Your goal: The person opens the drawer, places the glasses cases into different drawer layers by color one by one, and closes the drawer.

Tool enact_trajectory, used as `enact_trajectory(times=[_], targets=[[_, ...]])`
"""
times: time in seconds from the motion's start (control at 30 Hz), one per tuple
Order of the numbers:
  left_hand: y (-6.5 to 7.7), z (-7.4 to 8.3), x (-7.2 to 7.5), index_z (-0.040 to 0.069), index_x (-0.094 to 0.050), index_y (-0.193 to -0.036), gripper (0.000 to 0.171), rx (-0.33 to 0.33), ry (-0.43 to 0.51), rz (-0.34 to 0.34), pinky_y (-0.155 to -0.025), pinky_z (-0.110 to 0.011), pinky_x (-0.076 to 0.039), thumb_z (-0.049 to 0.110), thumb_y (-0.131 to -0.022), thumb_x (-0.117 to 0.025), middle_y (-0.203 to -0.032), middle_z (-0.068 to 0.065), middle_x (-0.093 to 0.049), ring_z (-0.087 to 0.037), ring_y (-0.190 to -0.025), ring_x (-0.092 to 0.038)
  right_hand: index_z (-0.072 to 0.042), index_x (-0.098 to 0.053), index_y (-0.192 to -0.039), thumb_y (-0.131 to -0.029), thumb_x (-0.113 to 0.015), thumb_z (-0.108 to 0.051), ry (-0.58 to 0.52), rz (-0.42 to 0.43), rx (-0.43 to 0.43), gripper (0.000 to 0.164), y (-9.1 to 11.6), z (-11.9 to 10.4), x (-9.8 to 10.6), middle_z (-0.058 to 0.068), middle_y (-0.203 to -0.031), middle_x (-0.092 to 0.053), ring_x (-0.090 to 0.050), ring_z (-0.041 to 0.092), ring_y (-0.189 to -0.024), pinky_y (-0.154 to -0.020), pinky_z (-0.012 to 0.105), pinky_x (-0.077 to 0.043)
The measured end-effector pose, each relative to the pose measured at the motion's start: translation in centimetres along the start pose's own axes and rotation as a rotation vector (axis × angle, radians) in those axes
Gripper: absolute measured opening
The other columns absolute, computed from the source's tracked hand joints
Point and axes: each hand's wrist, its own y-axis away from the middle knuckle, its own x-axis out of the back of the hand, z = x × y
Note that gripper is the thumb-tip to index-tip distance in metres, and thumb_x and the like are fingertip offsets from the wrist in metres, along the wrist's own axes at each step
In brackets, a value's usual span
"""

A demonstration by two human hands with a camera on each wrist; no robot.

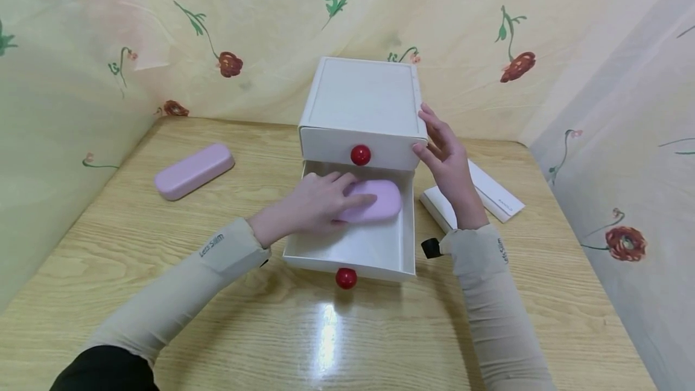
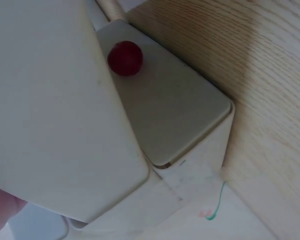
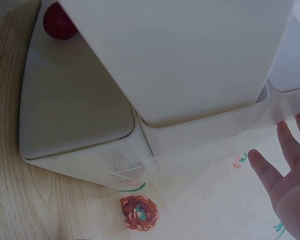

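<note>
A white drawer cabinet [image 1: 364,92] stands at the back of the table with one drawer [image 1: 374,252] pulled out. Inside lies a lilac glasses case [image 1: 382,198], its left end hidden beneath my left hand [image 1: 320,201], which grips it from above. In the left wrist view only a bit of that hand shows at the lower left, past the drawer's underside [image 2: 55,105]. My right hand [image 1: 447,162] rests at the cabinet's upper right front corner, thumb toward the front. Its fingers look spread beside the cabinet's side wall in the right wrist view.
Another lilac case [image 1: 194,171] lies on the table [image 1: 136,246] to the left. White boxes [image 1: 496,192] sit right of the cabinet, partly behind my right forearm. Red knobs [image 1: 361,154] stick out from the drawer fronts; a lower drawer [image 2: 175,100] is closed. Floral cloth [image 1: 271,29] hangs behind.
</note>
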Motion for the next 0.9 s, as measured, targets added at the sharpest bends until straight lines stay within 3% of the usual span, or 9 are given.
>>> enact_trajectory(times=[0.43, 0.9], targets=[[-0.33, -0.95, -0.5, 0.03, -0.053, -0.138, 0.057, 0.022, -0.036, 0.03, -0.056, -0.033, -0.048, 0.043, -0.085, -0.071, -0.131, -0.008, -0.058, -0.026, -0.107, -0.06, -0.02, -0.045, -0.145, -0.095, -0.061, -0.016, -0.002, -0.003, 0.002, 0.052, -0.13, -0.06, -0.05, -0.011, -0.158, -0.031, -0.027, 0.02, -0.148, -0.118, 0.059, -0.023], [-0.44, -0.93, -0.75, 0.025, -0.062, -0.129, 0.052, 0.048, -0.08, 0.139, -0.054, -0.035, -0.051, 0.04, -0.082, -0.076, -0.127, -0.007, -0.061, -0.026, -0.105, -0.061, -0.021, -0.044, -0.145, -0.095, -0.062, -0.015, -0.004, 0.001, 0.004, 0.053, -0.09, 0.19, 0.01, -0.011, -0.159, -0.03, -0.027, 0.021, -0.148, -0.117, 0.059, -0.024]])
